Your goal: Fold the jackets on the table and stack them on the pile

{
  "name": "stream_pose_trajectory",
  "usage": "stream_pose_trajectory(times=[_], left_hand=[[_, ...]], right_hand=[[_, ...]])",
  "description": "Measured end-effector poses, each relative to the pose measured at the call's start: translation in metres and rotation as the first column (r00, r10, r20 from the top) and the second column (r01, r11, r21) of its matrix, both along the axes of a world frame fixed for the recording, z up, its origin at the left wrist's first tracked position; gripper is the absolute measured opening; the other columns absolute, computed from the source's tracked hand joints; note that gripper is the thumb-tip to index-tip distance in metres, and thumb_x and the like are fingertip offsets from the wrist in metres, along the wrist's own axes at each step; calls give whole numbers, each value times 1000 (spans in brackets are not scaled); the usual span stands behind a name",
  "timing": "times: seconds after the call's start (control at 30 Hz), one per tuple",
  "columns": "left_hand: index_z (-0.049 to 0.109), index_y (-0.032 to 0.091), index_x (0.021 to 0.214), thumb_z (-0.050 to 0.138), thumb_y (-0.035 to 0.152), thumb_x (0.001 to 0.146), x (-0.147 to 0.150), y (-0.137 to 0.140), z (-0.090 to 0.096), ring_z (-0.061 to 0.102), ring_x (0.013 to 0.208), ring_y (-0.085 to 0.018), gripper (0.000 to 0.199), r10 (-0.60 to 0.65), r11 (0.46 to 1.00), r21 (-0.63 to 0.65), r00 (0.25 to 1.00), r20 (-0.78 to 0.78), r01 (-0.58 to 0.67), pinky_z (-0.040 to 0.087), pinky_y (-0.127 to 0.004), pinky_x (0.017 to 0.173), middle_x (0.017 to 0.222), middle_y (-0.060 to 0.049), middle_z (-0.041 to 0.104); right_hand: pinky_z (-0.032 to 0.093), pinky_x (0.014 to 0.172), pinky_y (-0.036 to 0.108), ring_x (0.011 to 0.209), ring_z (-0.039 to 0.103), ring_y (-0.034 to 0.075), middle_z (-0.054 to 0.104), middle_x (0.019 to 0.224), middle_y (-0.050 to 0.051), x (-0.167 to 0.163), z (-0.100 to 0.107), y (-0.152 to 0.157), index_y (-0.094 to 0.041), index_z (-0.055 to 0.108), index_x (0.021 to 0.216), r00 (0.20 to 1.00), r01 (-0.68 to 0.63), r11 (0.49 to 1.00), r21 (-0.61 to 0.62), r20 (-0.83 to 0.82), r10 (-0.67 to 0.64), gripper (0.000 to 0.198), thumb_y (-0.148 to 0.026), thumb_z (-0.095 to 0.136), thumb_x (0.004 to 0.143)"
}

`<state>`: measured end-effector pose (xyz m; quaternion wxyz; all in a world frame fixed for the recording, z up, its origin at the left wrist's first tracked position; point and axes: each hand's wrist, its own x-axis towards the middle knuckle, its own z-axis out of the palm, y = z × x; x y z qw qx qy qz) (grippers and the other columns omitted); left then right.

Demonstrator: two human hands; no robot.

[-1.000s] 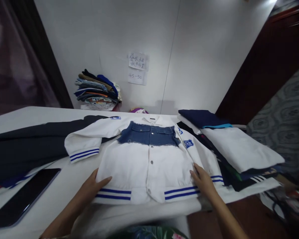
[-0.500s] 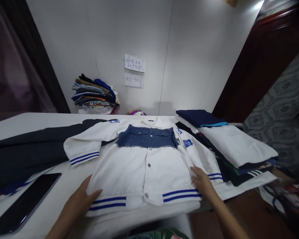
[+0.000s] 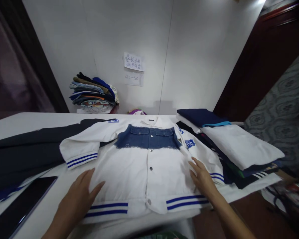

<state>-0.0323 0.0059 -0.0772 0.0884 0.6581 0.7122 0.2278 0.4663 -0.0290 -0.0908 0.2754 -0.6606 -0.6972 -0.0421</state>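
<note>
A white button-front jacket (image 3: 129, 176) lies face up on the table with its collar away from me. It has a frayed blue denim chest panel, metal snaps and blue-striped cuffs and hem. My left hand (image 3: 77, 194), thumb and fingers apart, is at the jacket's lower left side, just above the striped hem. On the opposite side edge, my right hand (image 3: 201, 176) rests with fingers spread, near the right sleeve. Neither hand grips the cloth. The left sleeve is spread outward over a dark garment; the right sleeve angles down beside the body.
A dark garment (image 3: 22, 149) lies to the left, with a black phone (image 3: 22, 205) in front of it. Folded clothes (image 3: 241, 146) are stacked at the right. Another clothes pile (image 3: 92, 93) stands at the back left, near handwritten paper notes (image 3: 134, 69) on the wall.
Both hands have let go of the jacket's lower sides and moved slightly up along its edges, fingers opening. The jacket lies in nearly the same place.
</note>
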Motion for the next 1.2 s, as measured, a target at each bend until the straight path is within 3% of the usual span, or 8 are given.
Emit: stream_pose_trajectory(times=[0.13,0.23,0.4,0.57,0.9,1.0,1.1,1.2], left_hand=[[49,12,130,42,59,80,25,26,10,37,134,-31,69,-225,962,112,954,-197,250,31,-45,110,143,-17,44],[53,15,130,45,55,81,41,40,7,32,137,-33,64,-301,947,12,902,-309,320,26,-51,111,146,-15,42],[46,14,139,40,51,84,38,42,-12,23,141,-32,67,-294,953,-171,899,-324,251,22,-53,112,150,-14,34],[43,15,141,41,51,83,32,43,-22,20,142,-30,69,-290,953,-176,909,-301,246,18,-52,113,152,-11,31],[46,16,139,39,53,83,31,47,-22,22,142,-31,67,-296,950,-183,917,-267,253,18,-52,112,151,-11,34],[46,16,139,39,51,83,31,46,-19,21,142,-30,67,-308,944,-204,914,-265,259,18,-51,113,151,-11,33],[46,16,139,41,52,81,31,47,-20,21,142,-30,68,-304,946,-199,917,-258,257,18,-50,113,151,-10,33],[44,16,140,40,52,81,30,48,-26,21,142,-29,69,-292,951,-177,921,-257,252,17,-50,113,151,-10,33]], right_hand=[[40,106,46,130,43,26,47,141,12,-36,33,43,-19,57,126,978,-209,977,34,-19,210,40,-24,45,87],[35,109,48,136,35,27,40,146,13,-47,39,85,-18,51,133,959,-283,958,-47,-3,283,45,-30,46,89],[26,111,49,139,28,32,35,147,20,-17,9,121,-8,46,137,991,33,950,-311,135,10,57,-41,46,91],[24,112,45,140,26,30,33,150,17,6,-17,118,-9,42,139,979,118,942,-313,195,-58,60,-47,37,94],[30,111,48,136,35,29,42,145,15,6,-11,118,-15,56,129,999,36,967,-250,-17,-42,50,-46,45,91],[34,109,49,132,42,28,50,139,14,19,3,103,-18,62,121,997,-9,996,-87,-79,2,43,-42,44,91],[37,106,53,127,47,30,57,131,14,43,14,73,-18,66,114,999,25,994,108,41,-30,36,-33,46,89],[42,102,52,123,51,30,60,125,16,64,13,37,-16,69,107,978,54,978,201,185,-92,32,-25,46,86]])
